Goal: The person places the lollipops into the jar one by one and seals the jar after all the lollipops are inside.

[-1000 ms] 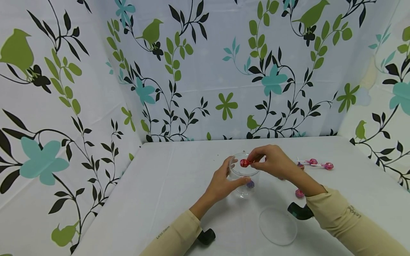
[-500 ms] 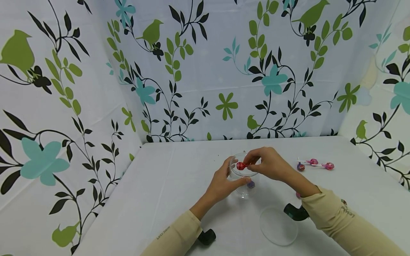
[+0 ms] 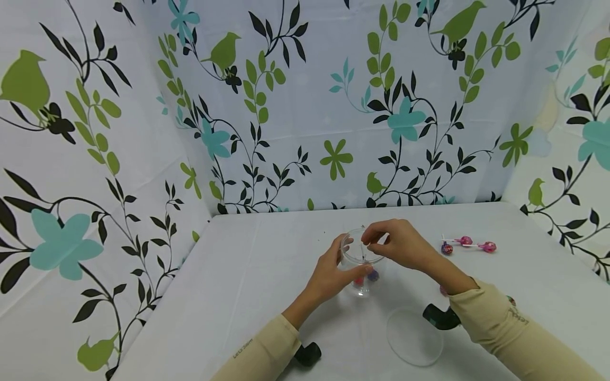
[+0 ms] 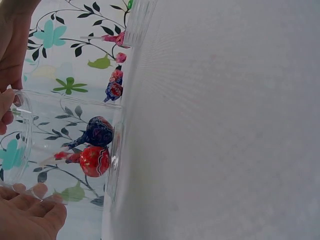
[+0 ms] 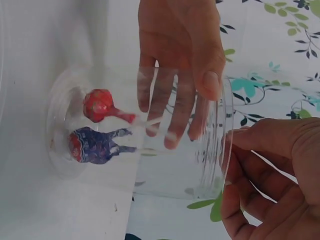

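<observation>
A clear plastic jar (image 3: pixel 351 256) stands upright on the white table, gripped around its side by my left hand (image 3: pixel 329 272). Inside, a red lollipop (image 5: pixel 99 105) and a dark blue lollipop (image 5: pixel 90 145) rest with their wrapped heads at the jar's bottom and their sticks pointing up. My right hand (image 3: pixel 397 243) is at the jar's mouth, its fingertips bent loosely at the rim; no lollipop shows between them. The left wrist view gives both lollipops through the clear wall.
A clear round lid (image 3: pixel 414 337) lies in front of the jar. To the right are pink lollipops (image 3: pixel 488 247) and a blue-and-red lollipop (image 3: pixel 446 248). Others are partly hidden by the right sleeve (image 3: pixel 495 312). Black curved pieces (image 3: pixel 307 353) sit beside both forearms.
The red lollipop, pinched by my right hand at the jar's mouth earlier, has dropped to the jar's bottom beside the blue one. My left hand keeps its place on the jar.
</observation>
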{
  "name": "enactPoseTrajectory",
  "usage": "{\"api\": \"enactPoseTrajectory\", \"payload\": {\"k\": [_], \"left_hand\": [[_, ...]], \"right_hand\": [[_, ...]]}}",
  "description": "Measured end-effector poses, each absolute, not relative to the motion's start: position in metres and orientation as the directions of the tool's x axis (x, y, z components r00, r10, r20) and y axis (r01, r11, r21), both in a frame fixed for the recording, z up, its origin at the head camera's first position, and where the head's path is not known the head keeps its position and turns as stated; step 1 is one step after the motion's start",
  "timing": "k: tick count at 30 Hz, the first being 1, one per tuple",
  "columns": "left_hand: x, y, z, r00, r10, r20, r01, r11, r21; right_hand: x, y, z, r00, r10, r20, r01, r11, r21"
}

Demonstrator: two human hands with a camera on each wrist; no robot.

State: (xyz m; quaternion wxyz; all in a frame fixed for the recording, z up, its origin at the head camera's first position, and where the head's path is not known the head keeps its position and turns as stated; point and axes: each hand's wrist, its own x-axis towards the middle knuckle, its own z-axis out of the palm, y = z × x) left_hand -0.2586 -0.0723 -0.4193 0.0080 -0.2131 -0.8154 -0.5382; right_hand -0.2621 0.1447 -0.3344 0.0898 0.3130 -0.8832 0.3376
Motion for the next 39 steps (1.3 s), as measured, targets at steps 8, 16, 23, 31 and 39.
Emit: {"api": "enactPoseTrajectory", "payload": {"k": [8, 16, 23, 31, 39], "left_hand": [[-0.259, -0.072, -0.420, -0.909, 0.341, 0.241, 0.353, 0.318, 0.880], [-0.260, -0.073, -0.422, -0.915, 0.328, 0.235, 0.345, 0.337, 0.876], [-0.259, -0.072, -0.422, -0.918, 0.327, 0.226, 0.340, 0.350, 0.873], [-0.259, -0.072, -0.421, -0.914, 0.332, 0.235, 0.349, 0.343, 0.872], [-0.260, -0.072, -0.421, -0.912, 0.333, 0.239, 0.353, 0.345, 0.870]], "right_hand": [[-0.256, 0.167, -0.327, -0.822, -0.407, 0.399, -0.569, 0.620, -0.541], [-0.257, 0.192, -0.326, -0.856, -0.368, 0.364, -0.515, 0.670, -0.535], [-0.255, 0.215, -0.331, -0.874, -0.342, 0.346, -0.482, 0.702, -0.524], [-0.263, 0.233, -0.341, -0.880, -0.340, 0.332, -0.470, 0.725, -0.503], [-0.276, 0.242, -0.353, -0.894, -0.341, 0.292, -0.447, 0.731, -0.516]]}}
